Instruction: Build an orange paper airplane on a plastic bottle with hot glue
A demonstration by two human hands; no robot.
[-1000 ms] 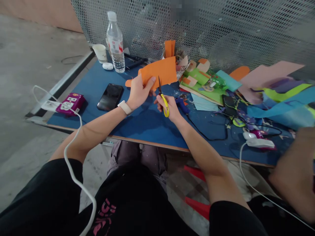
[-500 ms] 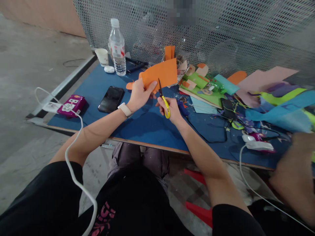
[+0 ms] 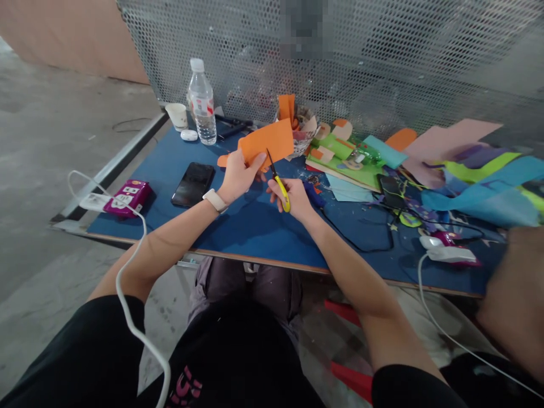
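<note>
Above the blue table, my left hand (image 3: pixel 238 174) pinches a sheet of orange paper (image 3: pixel 272 139), thumb on top and the other fingers mostly hidden behind it. My right hand (image 3: pixel 293 198) is closed around the yellow handles of a pair of scissors (image 3: pixel 281 190). Their dark blades point up and to the left, lying across the paper's lower edge close to my left thumb. Whether the blades are parted is too small to tell. Another bit of orange paper sticks out left of my left hand.
A water bottle (image 3: pixel 202 105), paper cup (image 3: pixel 177 116) and phone (image 3: pixel 193 184) stand or lie leftward, near a purple power bank (image 3: pixel 128 198) with a white cable. Behind is a basket (image 3: pixel 302 141). Coloured paper scraps (image 3: pixel 450 150) cover the right side; a co-worker's arm (image 3: pixel 514 300) is there.
The view has tilted a little, so the table items sit lower. The orange paper is turned slightly and sits further left, with the scissors still at its lower edge.
</note>
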